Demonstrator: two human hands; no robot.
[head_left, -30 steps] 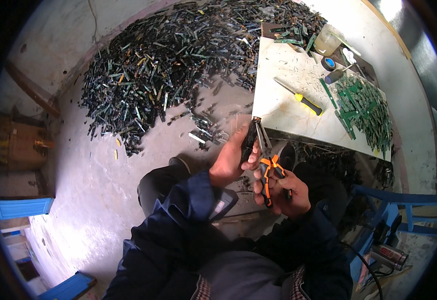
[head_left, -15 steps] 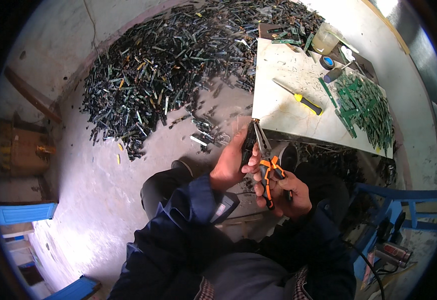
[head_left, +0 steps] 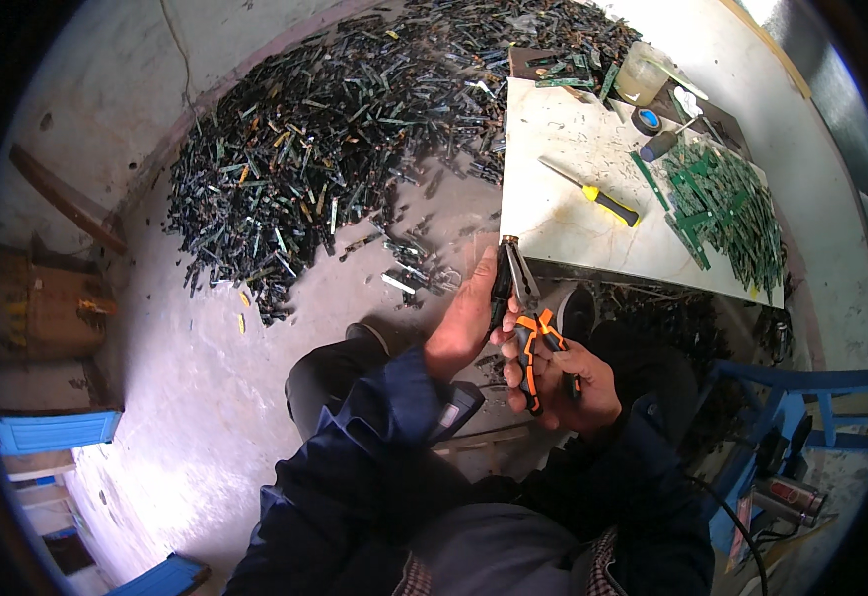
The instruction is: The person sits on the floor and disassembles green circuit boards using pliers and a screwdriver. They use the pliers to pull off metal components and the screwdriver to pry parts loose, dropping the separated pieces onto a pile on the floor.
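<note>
In my left hand (head_left: 462, 326) is a long dark strip-like piece (head_left: 501, 285), gripped between thumb and fingers near the front edge of the white board (head_left: 538, 233). My right hand (head_left: 593, 385) is closed around the orange and black handles of pliers (head_left: 526, 348). The pliers' metal jaws point away from me and lie against the strip's far end. Whether the jaws bite into it, I cannot tell. Beyond, on the board, lies a screwdriver (head_left: 610, 205) with a yellow and black handle. Green circuit-board strips (head_left: 727, 209) form a heap to its right.
A large mound of dark strips (head_left: 325, 149) covers the floor at the far left. At the board's back right stand a cloudy plastic container (head_left: 641, 79) and a blue tape roll (head_left: 647, 121). A blue frame (head_left: 801, 382) and a metallic cylinder (head_left: 790, 500) are at lower right.
The view has shifted slightly. My left hand has turned a little, with its thumb now lying straighter along the dark strip. The pliers stay in almost the same place.
</note>
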